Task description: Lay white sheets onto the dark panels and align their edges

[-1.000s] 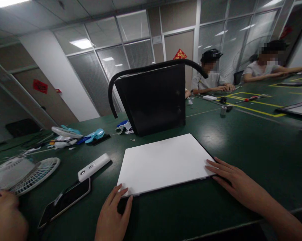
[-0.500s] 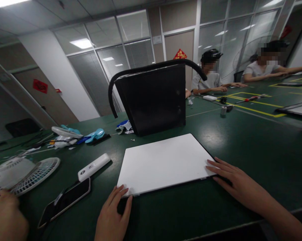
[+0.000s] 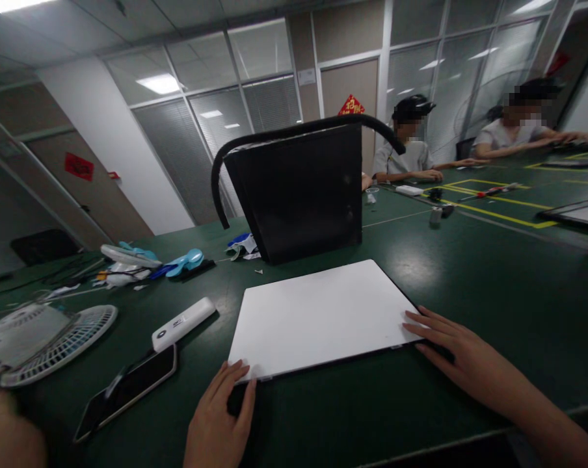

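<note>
A closed white laptop (image 3: 318, 315) lies flat on the dark green table (image 3: 469, 279) in front of me. My left hand (image 3: 220, 419) rests by its near left corner, fingers stretched out and touching the edge. My right hand (image 3: 457, 351) lies at the near right corner, fingers spread flat against the laptop's side. Neither hand holds anything.
A black bag (image 3: 301, 192) with a curved strap stands behind the laptop. To the left lie a white power bank (image 3: 183, 323), a dark phone (image 3: 128, 390), a white fan (image 3: 45, 341) and blue clutter (image 3: 184, 261). Another person's hand (image 3: 6, 432) shows at bottom left. Two people sit at the far right.
My hands have barely shifted on the laptop's corners. The other person's hand at bottom left has drawn down and away from the fan.
</note>
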{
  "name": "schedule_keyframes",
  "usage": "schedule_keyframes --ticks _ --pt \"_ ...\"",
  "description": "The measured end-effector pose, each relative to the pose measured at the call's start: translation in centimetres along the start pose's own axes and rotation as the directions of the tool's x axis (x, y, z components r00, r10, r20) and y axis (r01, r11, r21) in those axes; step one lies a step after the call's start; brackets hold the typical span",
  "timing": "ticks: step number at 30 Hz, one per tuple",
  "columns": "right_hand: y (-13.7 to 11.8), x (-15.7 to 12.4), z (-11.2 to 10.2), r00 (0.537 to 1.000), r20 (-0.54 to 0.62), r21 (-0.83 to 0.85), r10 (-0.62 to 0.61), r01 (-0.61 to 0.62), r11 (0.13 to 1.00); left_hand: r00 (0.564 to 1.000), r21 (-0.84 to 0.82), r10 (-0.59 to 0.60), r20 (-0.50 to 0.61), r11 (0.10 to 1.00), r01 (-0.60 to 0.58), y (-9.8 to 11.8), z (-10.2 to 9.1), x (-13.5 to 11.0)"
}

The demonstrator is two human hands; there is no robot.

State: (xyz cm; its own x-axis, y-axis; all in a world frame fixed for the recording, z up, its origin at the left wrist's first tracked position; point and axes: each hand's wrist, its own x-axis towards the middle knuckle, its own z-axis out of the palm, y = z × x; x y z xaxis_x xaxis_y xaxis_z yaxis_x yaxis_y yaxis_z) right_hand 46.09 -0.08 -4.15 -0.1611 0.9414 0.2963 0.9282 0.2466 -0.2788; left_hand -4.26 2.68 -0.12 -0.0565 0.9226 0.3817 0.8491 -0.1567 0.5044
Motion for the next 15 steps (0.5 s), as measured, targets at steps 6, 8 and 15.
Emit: schedule_keyframes --ticks 6,8,15 --pt "-0.14 -0.03 -0.03 1.000 0.005 -0.014 0.000 0.000 1.000 1.000 -0.003 0.008 -0.009 1.000 -0.008 -0.07 -0.05 -0.12" --pt "-0.20 -0.05 -0.07 1.000 0.005 -0.010 0.002 -0.002 1.000 1.000 0.001 0.002 -0.006 1.000 -0.002 -0.13 -0.05 -0.16" --pt "-0.11 -0.22 0.06 0.997 -0.060 0.028 0.044 -0.043 0.999 1.000 0.010 -0.022 0.002 1.000 0.022 0.14 -0.24 -0.19"
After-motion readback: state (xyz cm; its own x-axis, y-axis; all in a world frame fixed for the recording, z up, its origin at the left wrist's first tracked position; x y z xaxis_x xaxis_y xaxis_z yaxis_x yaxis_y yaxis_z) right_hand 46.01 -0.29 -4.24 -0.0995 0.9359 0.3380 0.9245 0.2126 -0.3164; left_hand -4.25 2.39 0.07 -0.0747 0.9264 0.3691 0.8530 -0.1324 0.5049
